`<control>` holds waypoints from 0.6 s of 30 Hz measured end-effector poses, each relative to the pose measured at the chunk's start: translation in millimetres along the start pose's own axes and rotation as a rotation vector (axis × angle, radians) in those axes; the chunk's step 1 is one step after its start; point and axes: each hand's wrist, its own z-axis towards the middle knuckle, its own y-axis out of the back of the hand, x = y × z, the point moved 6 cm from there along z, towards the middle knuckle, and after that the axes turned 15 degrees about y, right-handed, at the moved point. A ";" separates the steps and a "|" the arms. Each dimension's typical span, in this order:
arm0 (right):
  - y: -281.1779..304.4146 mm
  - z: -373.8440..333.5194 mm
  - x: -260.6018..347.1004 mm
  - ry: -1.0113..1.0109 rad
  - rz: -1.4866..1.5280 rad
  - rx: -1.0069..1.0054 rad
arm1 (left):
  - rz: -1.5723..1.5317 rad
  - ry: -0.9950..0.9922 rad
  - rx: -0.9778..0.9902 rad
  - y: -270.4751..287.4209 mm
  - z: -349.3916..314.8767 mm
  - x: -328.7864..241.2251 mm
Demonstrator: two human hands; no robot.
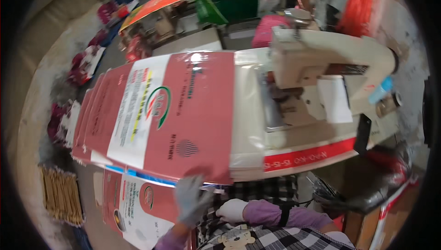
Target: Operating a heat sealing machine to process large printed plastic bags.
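A stack of red and white printed packaging bags (206, 98) lies across the sewing table to the left of a cream sewing machine (335, 52). At the stack's near edge is my left hand (190, 199), in a pale grey glove. Its fingertips reach the bag edge, and motion blurs its fingers. My right hand (233, 211), in a white glove, rests low over my lap, just right of the left one. Its fingers are curled in, and what they may hold is hidden. Below the table edge lie more red and white bags (158, 199).
A bundle of brown folded pieces (62, 195) lies on the floor at left, with maroon and white scraps (85, 64) farther up. A white paper (334, 98) hangs on the machine. A black plastic bag (363, 190) and cardboard box (360, 229) stand at right.
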 end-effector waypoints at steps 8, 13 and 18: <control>142.1 -164.1 -0.3 -0.076 0.080 -1.189 | -0.318 0.235 0.413 -146.3 108.4 -17.6; 198.3 -176.7 -36.6 -0.288 -0.108 -1.494 | -0.605 0.315 0.549 -111.2 105.0 -44.0; 198.0 -150.9 -54.6 -0.554 0.187 -0.980 | -0.387 -0.118 0.170 -61.7 103.5 -79.4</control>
